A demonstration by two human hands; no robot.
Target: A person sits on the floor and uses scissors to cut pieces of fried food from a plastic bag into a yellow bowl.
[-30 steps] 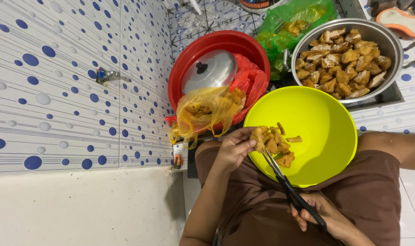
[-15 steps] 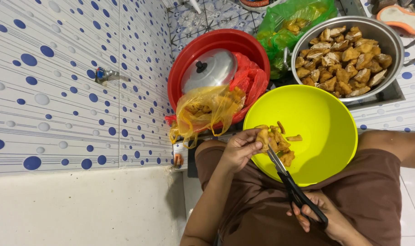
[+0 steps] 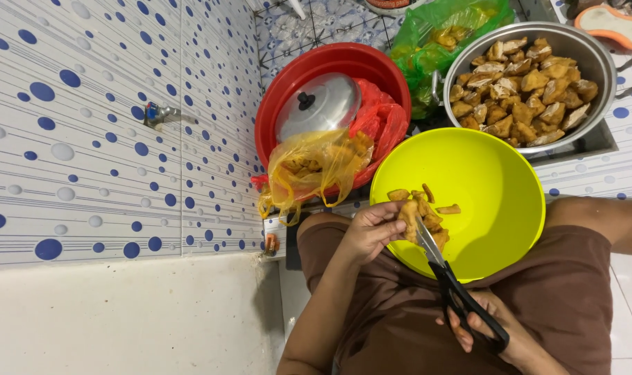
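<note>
Left hand (image 3: 371, 232): raised off the lap, fingers curled and pinched shut on a small piece at the fingertips.
Left forearm: bare, running from the lower edge up to the wrist.
Right hand (image 3: 500, 330): low by the lap, fingers through the handles of black scissors (image 3: 454, 285), gripping them.

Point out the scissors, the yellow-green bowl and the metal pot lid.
scissors (image 3: 446, 274): head view, black part by the pivot.
yellow-green bowl (image 3: 493, 184): head view, bare inner wall.
metal pot lid (image 3: 323, 104): head view, dome just below the black knob.
</note>
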